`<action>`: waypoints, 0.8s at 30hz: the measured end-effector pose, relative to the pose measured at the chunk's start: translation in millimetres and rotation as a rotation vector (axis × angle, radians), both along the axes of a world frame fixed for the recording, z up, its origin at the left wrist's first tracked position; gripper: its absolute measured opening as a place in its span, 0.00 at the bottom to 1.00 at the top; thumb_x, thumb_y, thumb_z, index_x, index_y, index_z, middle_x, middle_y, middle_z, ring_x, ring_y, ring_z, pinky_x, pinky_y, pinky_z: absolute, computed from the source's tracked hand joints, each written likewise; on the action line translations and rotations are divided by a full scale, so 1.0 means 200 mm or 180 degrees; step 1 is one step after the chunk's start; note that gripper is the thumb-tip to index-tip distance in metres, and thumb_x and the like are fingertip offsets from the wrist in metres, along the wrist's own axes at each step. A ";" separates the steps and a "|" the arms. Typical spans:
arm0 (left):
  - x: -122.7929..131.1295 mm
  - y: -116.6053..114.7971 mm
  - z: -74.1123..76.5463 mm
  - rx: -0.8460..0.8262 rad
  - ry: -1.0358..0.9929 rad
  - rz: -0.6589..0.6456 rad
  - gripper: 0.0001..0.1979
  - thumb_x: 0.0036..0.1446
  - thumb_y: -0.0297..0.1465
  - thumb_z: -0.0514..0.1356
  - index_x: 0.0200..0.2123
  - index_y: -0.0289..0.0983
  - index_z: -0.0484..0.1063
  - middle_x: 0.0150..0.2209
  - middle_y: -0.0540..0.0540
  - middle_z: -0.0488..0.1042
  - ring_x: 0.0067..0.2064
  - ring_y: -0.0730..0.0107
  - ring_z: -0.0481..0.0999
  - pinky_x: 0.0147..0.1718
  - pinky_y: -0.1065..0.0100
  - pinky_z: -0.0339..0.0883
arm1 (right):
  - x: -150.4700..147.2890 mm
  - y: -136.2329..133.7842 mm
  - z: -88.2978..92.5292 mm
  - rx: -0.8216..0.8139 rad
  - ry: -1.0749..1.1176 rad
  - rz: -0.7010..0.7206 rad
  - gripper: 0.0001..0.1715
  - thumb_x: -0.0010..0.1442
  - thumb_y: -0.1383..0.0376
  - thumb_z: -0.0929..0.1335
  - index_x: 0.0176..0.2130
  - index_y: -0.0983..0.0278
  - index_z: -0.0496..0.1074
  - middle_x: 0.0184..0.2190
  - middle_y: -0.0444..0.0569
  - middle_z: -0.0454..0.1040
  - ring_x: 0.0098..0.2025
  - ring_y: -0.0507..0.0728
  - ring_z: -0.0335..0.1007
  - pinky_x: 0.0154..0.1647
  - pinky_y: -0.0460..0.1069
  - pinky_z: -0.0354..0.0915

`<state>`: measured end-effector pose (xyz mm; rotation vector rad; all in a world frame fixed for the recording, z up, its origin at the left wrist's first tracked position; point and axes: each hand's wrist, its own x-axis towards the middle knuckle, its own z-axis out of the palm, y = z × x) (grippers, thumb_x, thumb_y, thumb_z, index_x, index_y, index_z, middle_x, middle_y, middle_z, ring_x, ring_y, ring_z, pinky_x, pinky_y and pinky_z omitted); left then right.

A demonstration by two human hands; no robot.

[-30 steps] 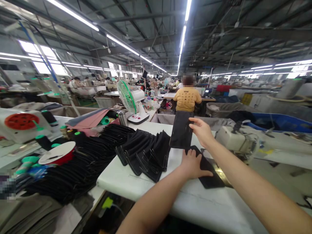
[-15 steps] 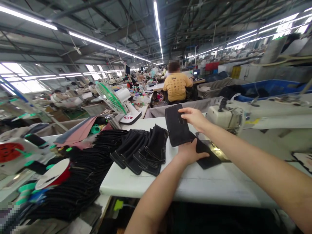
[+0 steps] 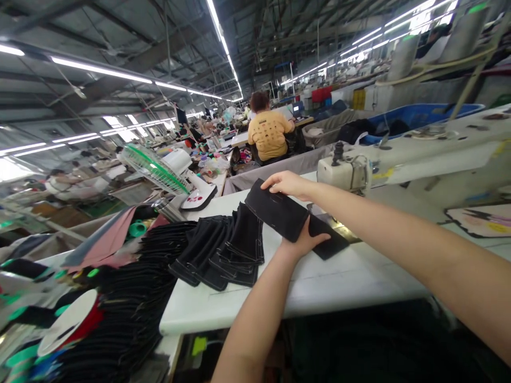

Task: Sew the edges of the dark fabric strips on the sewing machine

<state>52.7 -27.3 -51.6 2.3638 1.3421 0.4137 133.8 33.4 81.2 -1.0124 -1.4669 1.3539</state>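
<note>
A black fabric piece [image 3: 277,210], possibly a pocket panel, slants above the white sewing table [image 3: 207,311]. My right hand [image 3: 289,184] pinches its far left edge between thumb and fingers. At its near end my left hand [image 3: 299,242] grips it, the fingers partly hidden and the thumb stretched to the right. Under that thumb, another black piece [image 3: 329,243] lies beside the sewing machine's metal plate [image 3: 345,230]. Fanned out to the left of my hands are several black pieces with pale edge stitching [image 3: 223,252].
The sewing machine head [image 3: 343,173] stands just beyond my right forearm. Left of the table runs a long stack of black pieces [image 3: 123,298], near thread spools and a red-and-white reel [image 3: 69,324]. A fan [image 3: 199,196] stands behind; a person in yellow [image 3: 268,133] sits farther off.
The held piece has swung from nearly upright to a leftward slant, its far end lower. My right hand has moved left with it. The whole view has shifted and tilted.
</note>
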 end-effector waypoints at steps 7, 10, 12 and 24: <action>0.01 -0.02 0.03 0.0013 0.0157 0.0063 0.48 0.54 0.59 0.58 0.68 0.37 0.54 0.69 0.37 0.56 0.71 0.45 0.51 0.68 0.51 0.44 | 0.01 0.02 0.00 0.0071 -0.0073 0.0153 0.18 0.46 0.82 0.69 0.30 0.64 0.81 0.30 0.44 0.81 0.31 0.50 0.72 0.37 0.44 0.66; -0.01 -0.04 0.04 0.0092 0.0271 0.0164 0.48 0.52 0.62 0.56 0.67 0.38 0.57 0.71 0.39 0.51 0.72 0.43 0.45 0.69 0.49 0.40 | 0.01 -0.01 0.00 0.0183 -0.0088 0.0357 0.15 0.45 0.79 0.70 0.30 0.63 0.81 0.30 0.44 0.81 0.32 0.51 0.72 0.37 0.45 0.66; -0.02 -0.06 0.05 0.0074 0.0318 0.0189 0.50 0.50 0.65 0.54 0.66 0.38 0.58 0.72 0.39 0.49 0.72 0.40 0.42 0.69 0.47 0.38 | 0.01 -0.03 0.00 0.0271 -0.0104 0.0493 0.12 0.44 0.76 0.70 0.29 0.63 0.80 0.29 0.44 0.81 0.32 0.52 0.73 0.37 0.45 0.66; -0.03 -0.10 0.08 -0.0244 0.0385 0.0250 0.57 0.48 0.71 0.46 0.69 0.38 0.53 0.72 0.36 0.48 0.72 0.38 0.41 0.69 0.45 0.34 | 0.00 -0.05 -0.03 0.0514 -0.0001 0.0750 0.10 0.41 0.63 0.74 0.29 0.62 0.79 0.31 0.46 0.79 0.34 0.54 0.72 0.39 0.49 0.66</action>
